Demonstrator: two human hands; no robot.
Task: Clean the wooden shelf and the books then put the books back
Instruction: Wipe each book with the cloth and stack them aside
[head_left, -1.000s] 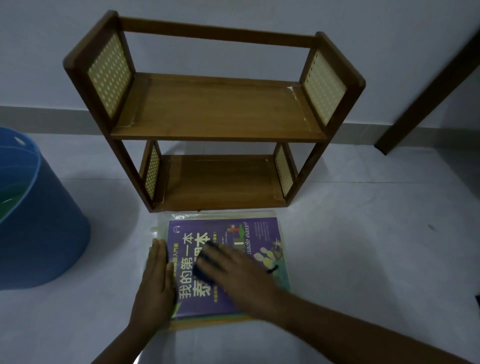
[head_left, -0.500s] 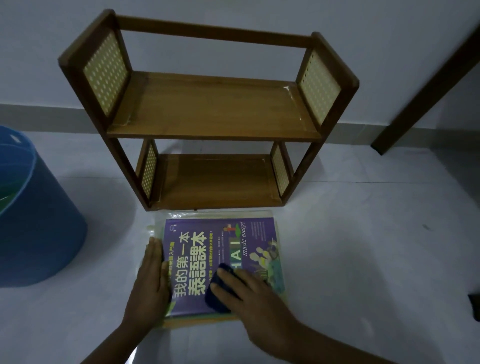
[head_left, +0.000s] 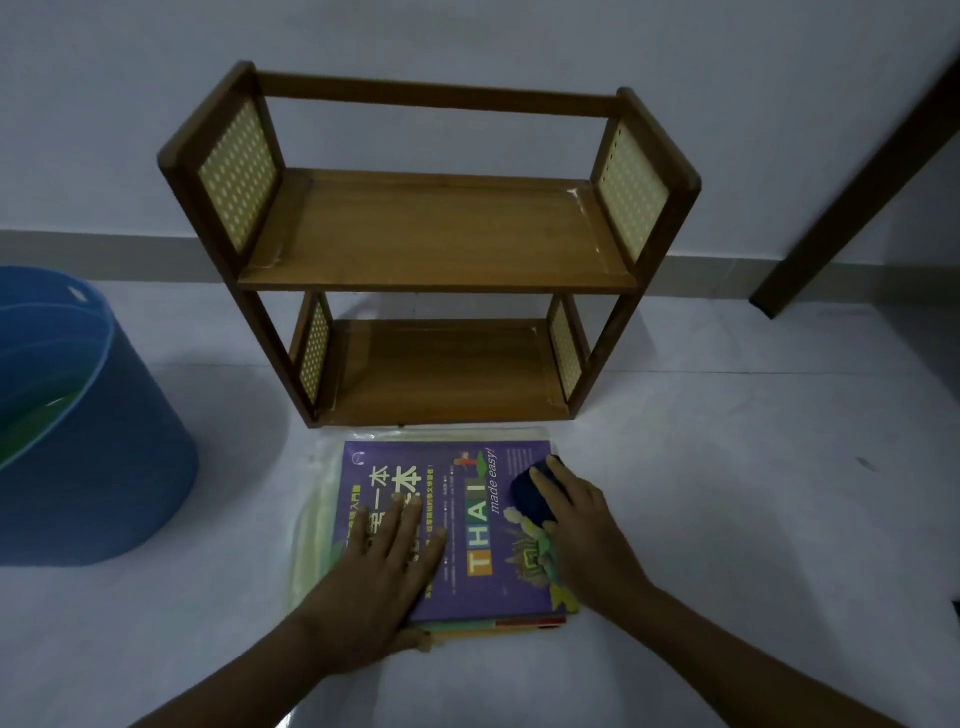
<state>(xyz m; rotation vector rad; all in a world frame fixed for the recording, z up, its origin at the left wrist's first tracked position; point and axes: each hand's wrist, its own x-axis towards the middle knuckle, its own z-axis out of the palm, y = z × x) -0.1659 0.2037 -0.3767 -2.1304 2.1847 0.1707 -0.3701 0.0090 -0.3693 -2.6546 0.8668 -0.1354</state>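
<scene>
The purple Thai textbook (head_left: 457, 525) tops a small stack of books (head_left: 498, 623) lying flat on the floor just in front of the empty wooden shelf (head_left: 436, 234), likely kept there for wiping before reshelving. The left hand (head_left: 379, 566) lies flat on the cover, fingers spread, seemingly pinning the stack. The right hand (head_left: 582, 525) presses a dark blue cloth (head_left: 532, 493) near the cover's far right corner, fingers extended over it. A blue bucket (head_left: 104, 441) stands to the left
</scene>
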